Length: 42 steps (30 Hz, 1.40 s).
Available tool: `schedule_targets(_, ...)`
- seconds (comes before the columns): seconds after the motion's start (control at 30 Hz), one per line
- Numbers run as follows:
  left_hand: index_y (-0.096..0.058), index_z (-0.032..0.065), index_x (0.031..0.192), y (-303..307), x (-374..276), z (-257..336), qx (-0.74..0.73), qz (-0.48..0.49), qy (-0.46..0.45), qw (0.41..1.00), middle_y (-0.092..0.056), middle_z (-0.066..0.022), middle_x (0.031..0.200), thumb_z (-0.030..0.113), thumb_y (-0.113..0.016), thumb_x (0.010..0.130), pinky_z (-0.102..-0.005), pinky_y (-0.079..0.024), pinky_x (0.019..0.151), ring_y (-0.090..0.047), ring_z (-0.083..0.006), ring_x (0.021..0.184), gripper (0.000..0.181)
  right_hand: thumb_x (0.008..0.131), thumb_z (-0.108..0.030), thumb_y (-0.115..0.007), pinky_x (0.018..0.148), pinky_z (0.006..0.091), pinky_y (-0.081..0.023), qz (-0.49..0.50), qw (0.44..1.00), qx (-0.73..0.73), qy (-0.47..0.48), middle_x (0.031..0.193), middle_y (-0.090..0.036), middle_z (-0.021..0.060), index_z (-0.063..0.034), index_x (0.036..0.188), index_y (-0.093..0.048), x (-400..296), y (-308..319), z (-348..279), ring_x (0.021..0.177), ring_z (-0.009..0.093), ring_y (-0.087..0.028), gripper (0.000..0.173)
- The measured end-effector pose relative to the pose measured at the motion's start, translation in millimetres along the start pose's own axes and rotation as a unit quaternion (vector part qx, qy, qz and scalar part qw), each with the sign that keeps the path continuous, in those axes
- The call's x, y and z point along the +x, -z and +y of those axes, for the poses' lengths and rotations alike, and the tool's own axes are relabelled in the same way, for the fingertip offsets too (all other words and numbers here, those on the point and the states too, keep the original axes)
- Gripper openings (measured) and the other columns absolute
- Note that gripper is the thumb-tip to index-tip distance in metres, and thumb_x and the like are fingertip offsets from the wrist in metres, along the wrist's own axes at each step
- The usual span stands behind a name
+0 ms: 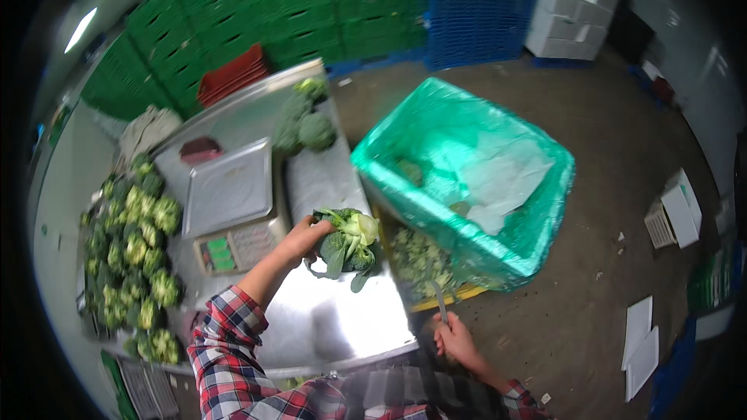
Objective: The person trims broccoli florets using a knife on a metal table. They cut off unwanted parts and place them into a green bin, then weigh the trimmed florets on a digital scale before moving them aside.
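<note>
My left hand (304, 238) grips a broccoli head (350, 239) over the steel table (292, 326); its pale cut stem faces right and leaves hang below. Off the table's right edge, my right hand (455, 338) is closed around a knife (440, 300), blade pointing up in the view. More whole broccoli heads (317, 131) lie at the table's far end. A large pile of broccoli (137, 245) covers the left side. Between them stand a weighing scale with a metal pan (229, 188) and a display panel (245, 248).
A crate lined with a green plastic bag (408, 198) stands right of the table, above a yellow-edged container (475, 290) of broccoli trimmings (423, 262). Green crates (280, 6), red trays (233, 76) and a blue pallet (478, 20) stand beyond. White foam lids (642, 361) lie at right.
</note>
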<state>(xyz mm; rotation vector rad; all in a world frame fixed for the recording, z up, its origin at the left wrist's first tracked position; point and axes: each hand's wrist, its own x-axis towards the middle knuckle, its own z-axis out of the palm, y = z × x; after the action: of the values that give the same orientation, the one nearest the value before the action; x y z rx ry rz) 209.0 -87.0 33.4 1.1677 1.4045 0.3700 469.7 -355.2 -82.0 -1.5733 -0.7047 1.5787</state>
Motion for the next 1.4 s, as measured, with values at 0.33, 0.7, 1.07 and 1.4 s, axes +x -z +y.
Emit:
schedule_targets(0.33,-0.043,-0.0021,0.123,-29.6,-43.7,-135.0,0.158,0.294,-0.040,0.942,-0.048,-0.0289,0.110,0.054,-0.055,0.078,-0.0438,-0.039,0.092,-0.049,-0.0443,0.102,0.073,0.090,-0.015,-0.045,0.057,0.0472,-0.045,-0.070,0.832,-0.421,0.356,0.073,-0.057,0.0220,0.0008,0.089,-0.046,53.9,-94.6,-51.4,0.065,0.040,-0.056,0.016)
schedule_targets(0.7,-0.048,-0.0083,0.112,-38.0,-48.0,-115.9,0.002,0.212,-0.189,0.959,-0.059,-0.0265,0.097,0.034,-0.054,0.086,-0.0405,-0.044,0.083,-0.059,-0.0377,0.092,0.050,0.087,-0.012,-0.042,0.056,0.0492,-0.045,-0.078,0.779,-0.528,0.330,0.065,-0.057,0.0221,0.0018,0.088,-0.043,93.2,-116.1,-62.3,0.062,0.042,-0.057,0.014)
schedule_targets(1.07,-0.030,-0.0071,0.130,-58.3,-38.3,-110.9,0.207,0.234,-0.093,0.945,-0.045,-0.0308,0.108,0.037,-0.057,0.081,-0.0450,-0.041,0.086,-0.047,-0.0444,0.098,0.072,0.083,-0.006,-0.039,0.069,0.0464,-0.049,-0.165,0.819,-0.527,0.153,0.079,-0.061,0.0278,0.0086,0.095,-0.047,96.5,-119.7,-108.6,0.078,0.042,-0.061,0.020)
schedule_targets(1.4,-0.025,-0.0027,0.136,-72.5,-45.7,-101.8,0.288,0.251,-0.128,0.915,-0.046,-0.0304,0.103,0.036,-0.057,0.082,-0.0460,-0.042,0.081,-0.047,-0.0441,0.092,0.073,0.083,-0.009,-0.042,0.071,0.0453,-0.048,-0.161,0.832,-0.504,0.167,0.082,-0.061,0.0274,0.0072,0.101,-0.048,91.7,-115.8,-103.4,0.081,0.041,-0.061,0.025)
